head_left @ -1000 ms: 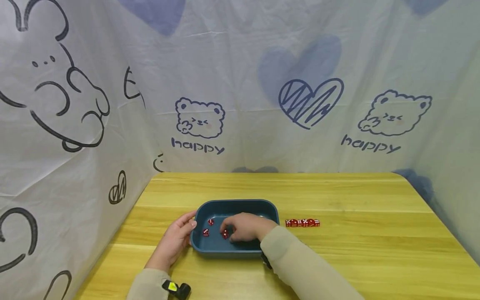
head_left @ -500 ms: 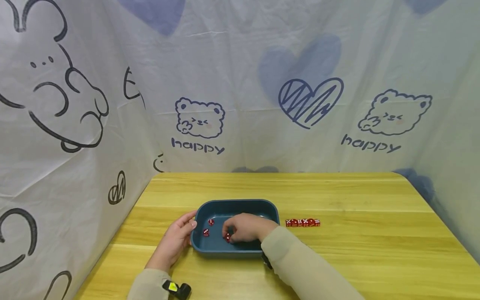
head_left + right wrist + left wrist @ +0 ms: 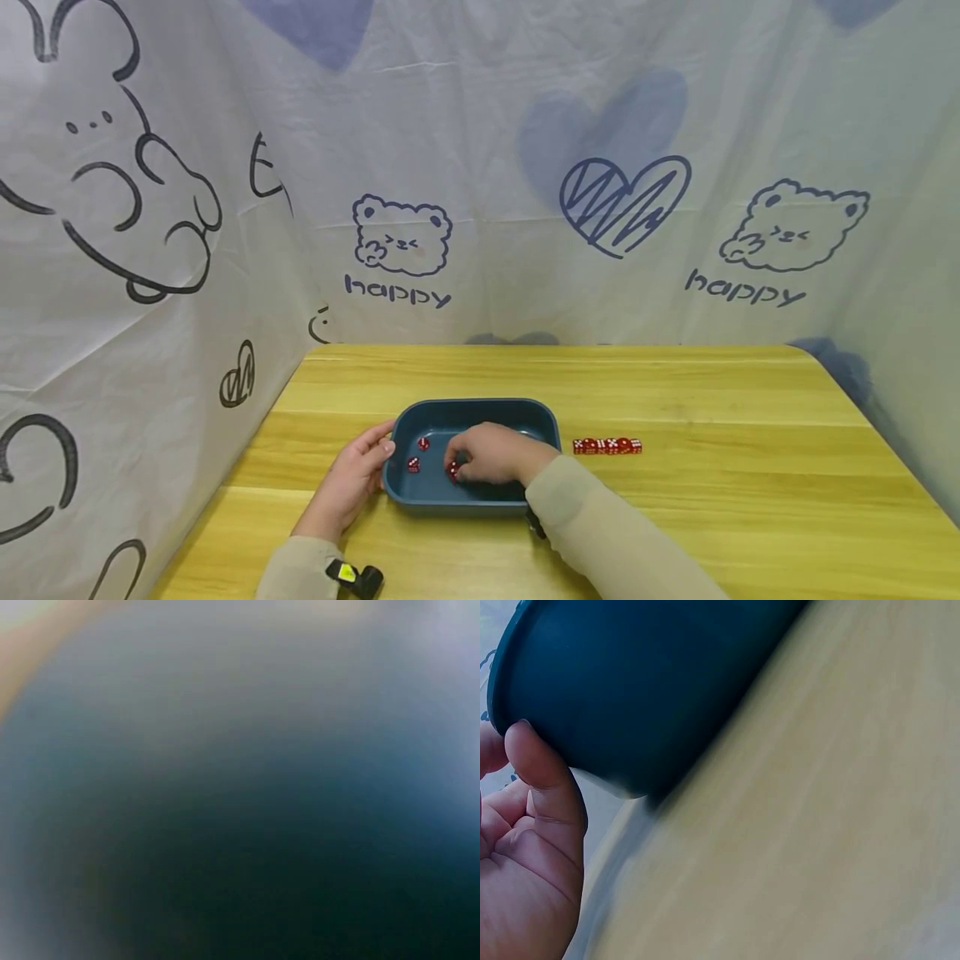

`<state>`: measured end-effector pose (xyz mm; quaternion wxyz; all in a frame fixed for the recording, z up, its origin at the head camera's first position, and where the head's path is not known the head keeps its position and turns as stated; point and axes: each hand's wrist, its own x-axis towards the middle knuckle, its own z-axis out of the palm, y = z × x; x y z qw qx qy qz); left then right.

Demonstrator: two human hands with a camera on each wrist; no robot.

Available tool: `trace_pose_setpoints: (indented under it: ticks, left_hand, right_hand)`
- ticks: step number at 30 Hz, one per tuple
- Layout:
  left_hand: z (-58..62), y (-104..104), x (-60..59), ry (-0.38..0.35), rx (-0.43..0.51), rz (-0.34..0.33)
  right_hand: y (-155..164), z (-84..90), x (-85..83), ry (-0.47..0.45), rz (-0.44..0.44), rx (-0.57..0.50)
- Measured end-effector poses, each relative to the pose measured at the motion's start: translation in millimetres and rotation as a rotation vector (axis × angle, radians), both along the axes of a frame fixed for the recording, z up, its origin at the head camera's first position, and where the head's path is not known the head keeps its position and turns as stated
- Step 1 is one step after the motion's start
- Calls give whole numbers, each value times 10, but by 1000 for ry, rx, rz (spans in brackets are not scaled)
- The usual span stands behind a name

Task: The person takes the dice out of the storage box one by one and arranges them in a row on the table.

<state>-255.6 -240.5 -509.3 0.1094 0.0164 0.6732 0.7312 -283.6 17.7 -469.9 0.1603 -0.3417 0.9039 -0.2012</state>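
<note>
A dark blue-green rectangular tray (image 3: 472, 509) stands on the wooden table. At its left end my left hand (image 3: 351, 483) grips the wall, the thumb (image 3: 540, 761) at the rim in the left wrist view. My right hand (image 3: 495, 454) reaches inside, thumb and fingers bent around a red die (image 3: 453, 472) close to the tray floor. Two more red dice lie to the left in the tray: one die (image 3: 423, 444) towards the back and another die (image 3: 414, 465) nearer the front. The right wrist view is too blurred and dark to make out the fingers.
To the right of the tray, a row of several red dice (image 3: 607, 447) lies side by side on the table (image 3: 720, 500). A white printed cloth (image 3: 510, 275) hangs behind the table and along its sides.
My right hand's fingers have drawn in around the die, which has shifted slightly within the tray. The left hand, the tray and the dice row stay in place.
</note>
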Motion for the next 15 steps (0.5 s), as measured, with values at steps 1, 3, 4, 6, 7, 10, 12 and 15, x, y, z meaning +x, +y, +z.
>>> trace_pose_setpoints:
  ticks: [1, 3, 4, 6, 7, 10, 12, 15]
  left_hand:
    - [3, 2, 2, -2, 0, 2]
    - [10, 4, 6, -5, -3, 4]
    - [14, 5, 9, -6, -6, 4]
    - [22, 5, 13, -6, -11, 3]
    - [24, 4, 14, -6, -12, 2]
    - [26, 1, 16, -3, -12, -4]
    - [26, -1, 18, -1, -10, -6]
    - [24, -3, 19, 3, -5, -12]
  right_hand:
    - [-1, 5, -4, 18, -2, -7]
    - [1, 21, -10, 39, -16, -27]
    - [1, 29, -14, 47, -23, -38]
    - [3, 52, -13, 56, -39, -61]
    - [4, 64, -12, 65, -44, -71]
    - [10, 94, -3, 95, -54, -104]
    - [15, 108, 5, 112, -64, -126]
    - [24, 129, 21, 123, -83, -160]
